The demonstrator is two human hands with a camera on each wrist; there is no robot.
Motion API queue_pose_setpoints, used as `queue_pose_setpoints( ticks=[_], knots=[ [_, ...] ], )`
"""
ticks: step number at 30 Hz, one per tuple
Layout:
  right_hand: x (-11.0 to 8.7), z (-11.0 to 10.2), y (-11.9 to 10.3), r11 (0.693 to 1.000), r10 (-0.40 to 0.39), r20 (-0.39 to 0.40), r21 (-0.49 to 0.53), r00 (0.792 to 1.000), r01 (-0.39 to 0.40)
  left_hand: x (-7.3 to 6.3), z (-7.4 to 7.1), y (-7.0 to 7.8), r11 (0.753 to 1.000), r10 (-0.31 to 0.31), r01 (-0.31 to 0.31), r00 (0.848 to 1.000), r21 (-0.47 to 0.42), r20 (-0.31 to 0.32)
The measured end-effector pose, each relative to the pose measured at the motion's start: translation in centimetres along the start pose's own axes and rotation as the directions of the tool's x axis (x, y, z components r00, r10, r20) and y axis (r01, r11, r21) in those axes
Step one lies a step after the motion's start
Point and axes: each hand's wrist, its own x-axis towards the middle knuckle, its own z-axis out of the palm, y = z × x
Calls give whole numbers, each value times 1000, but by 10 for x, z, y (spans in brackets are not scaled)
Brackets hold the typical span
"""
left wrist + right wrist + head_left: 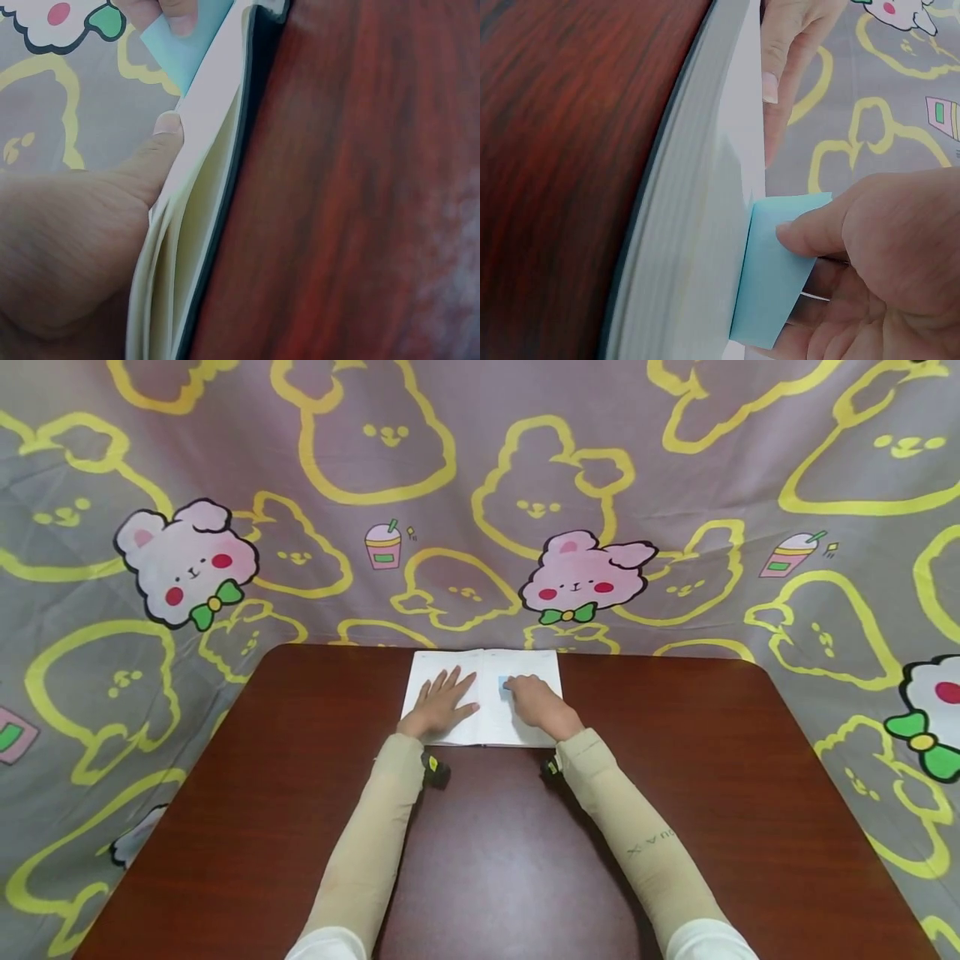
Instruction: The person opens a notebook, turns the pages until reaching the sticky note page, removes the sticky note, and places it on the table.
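Note:
An open notebook (pixel 457 727) with white pages and a dark cover lies at the table's far side. My left hand (pixel 442 703) rests on its left page with fingers spread, the thumb (pixel 168 124) pointing toward the middle fold. Over the right page, my right hand (pixel 537 700) pinches a light blue sticky note (pixel 772 262) between the thumb in front and the fingers behind. One edge of the note meets the page, and the rest stands up from it in the right wrist view. The right fingers are partly hidden behind the note.
The dark reddish-brown table (pixel 675 777) carries the notebook near its back edge. Behind and beside the table hangs a grey curtain (pixel 450 527) with yellow outlines and cartoon bunnies. Black wrist cameras (pixel 435 771) sit under both sleeved forearms.

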Motion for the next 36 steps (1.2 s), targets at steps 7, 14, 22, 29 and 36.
queue_pose_setpoints(
  ticks=[7, 14, 22, 29, 36],
  knots=[
    [-2, -4, 5, 994, 24, -27, 104, 999, -21, 0, 2, 0, 999, -24, 23, 999, 23, 21],
    [-3, -6, 11, 980, 38, -48, 198, 998, -27, -1, 2, 4, 1000, -11, 11, 1000, 23, 15],
    [-8, -8, 18, 942, 54, -52, 333, 997, -33, -2, 1, 5, 1000, -5, 5, 1000, 3, 4],
    [-10, -9, 27, 918, 49, -116, 396, 992, 0, -4, -1, 4, 1000, -15, 15, 1000, 7, 13],
    [-11, -11, 37, 888, 63, -184, 460, 981, 30, -3, -3, 4, 1000, -11, 11, 1000, -6, 20]
  ],
)
